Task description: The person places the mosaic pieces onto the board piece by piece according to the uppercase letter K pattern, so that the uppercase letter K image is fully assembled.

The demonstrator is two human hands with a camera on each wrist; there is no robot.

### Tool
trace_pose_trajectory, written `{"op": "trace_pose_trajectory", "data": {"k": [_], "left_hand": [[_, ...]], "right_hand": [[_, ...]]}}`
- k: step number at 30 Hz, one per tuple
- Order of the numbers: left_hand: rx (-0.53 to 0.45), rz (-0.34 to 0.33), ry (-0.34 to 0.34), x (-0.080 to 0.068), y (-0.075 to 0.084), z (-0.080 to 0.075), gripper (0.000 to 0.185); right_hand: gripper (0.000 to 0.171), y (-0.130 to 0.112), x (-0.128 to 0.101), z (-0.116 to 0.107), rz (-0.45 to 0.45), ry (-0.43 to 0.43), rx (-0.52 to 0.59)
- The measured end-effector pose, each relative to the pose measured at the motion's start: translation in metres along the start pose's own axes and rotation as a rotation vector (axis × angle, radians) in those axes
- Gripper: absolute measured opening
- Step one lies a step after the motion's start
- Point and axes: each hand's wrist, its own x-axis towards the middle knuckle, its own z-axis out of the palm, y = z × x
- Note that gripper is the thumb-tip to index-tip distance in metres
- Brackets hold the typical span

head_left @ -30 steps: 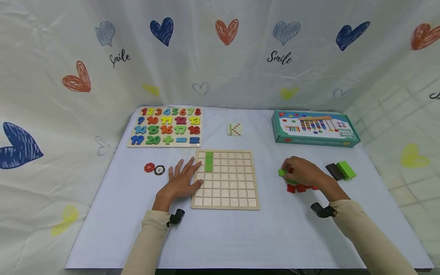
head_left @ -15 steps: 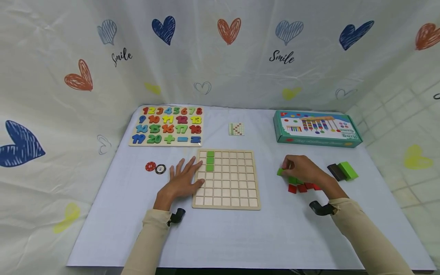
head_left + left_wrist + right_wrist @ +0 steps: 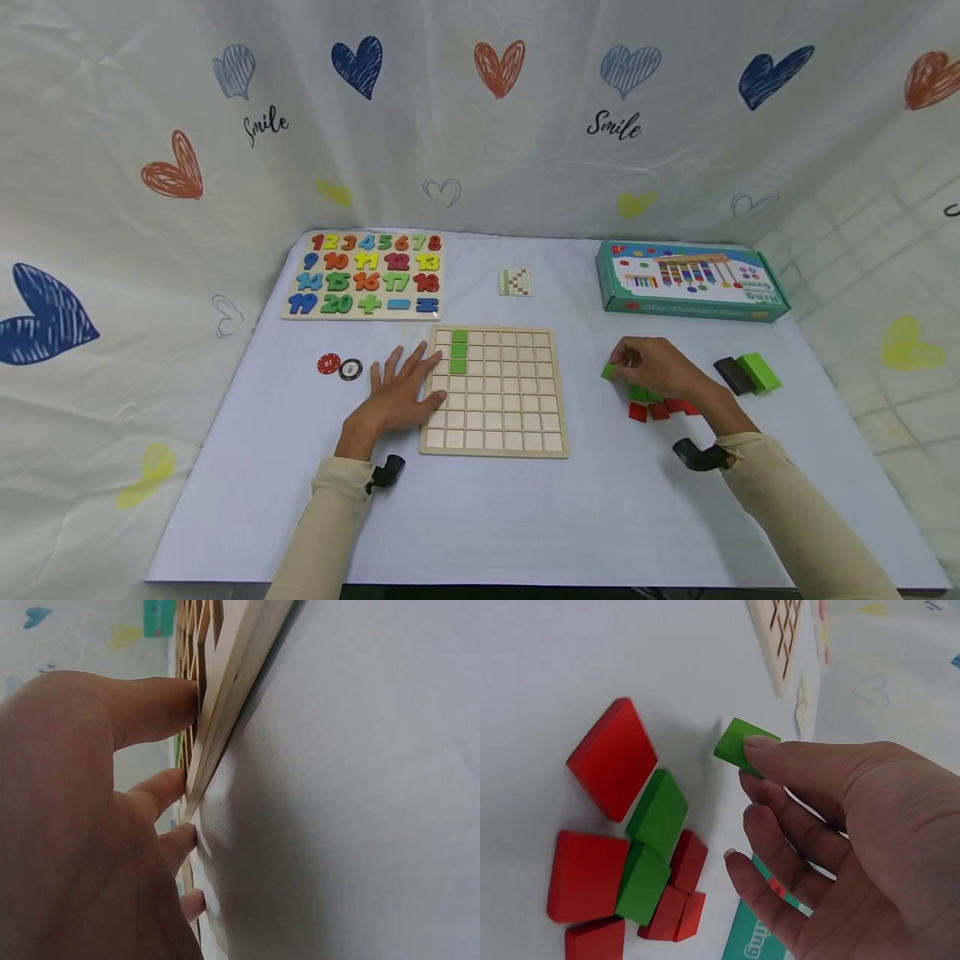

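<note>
My right hand (image 3: 656, 367) pinches a small green square tile (image 3: 739, 742) between thumb and forefinger, beside a loose group of tiles. In the right wrist view, two green tiles (image 3: 657, 810) lie among several red tiles (image 3: 615, 761) on the table. My left hand (image 3: 392, 400) rests with spread fingers at the left edge of a wooden grid board (image 3: 495, 456); its thumb (image 3: 154, 709) and forefinger reach onto the frame. Three green tiles (image 3: 458, 350) sit one below another in the board's second column, at the top.
A number puzzle board (image 3: 362, 277) lies at the back left, with a red chip (image 3: 328, 363) and a black-and-white chip (image 3: 350, 369) before it. Behind the grid lies a small pattern card (image 3: 516, 282). A teal box (image 3: 693, 282), a black block (image 3: 733, 377) and a green block (image 3: 760, 372) are on the right.
The pinched green tile has shifted slightly left, away from the group, with my right hand. My left hand stays on the board's edge. The head view shifted a little.
</note>
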Motion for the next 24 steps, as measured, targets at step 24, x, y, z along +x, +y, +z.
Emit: {"op": "trace_pose_trajectory", "data": {"k": [24], "left_hand": [[0.003, 0.017, -0.005, 0.000, -0.001, -0.001, 0.075]], "right_hand": [[0.011, -0.118, 0.055, 0.040, -0.232, -0.005, 0.095]]}}
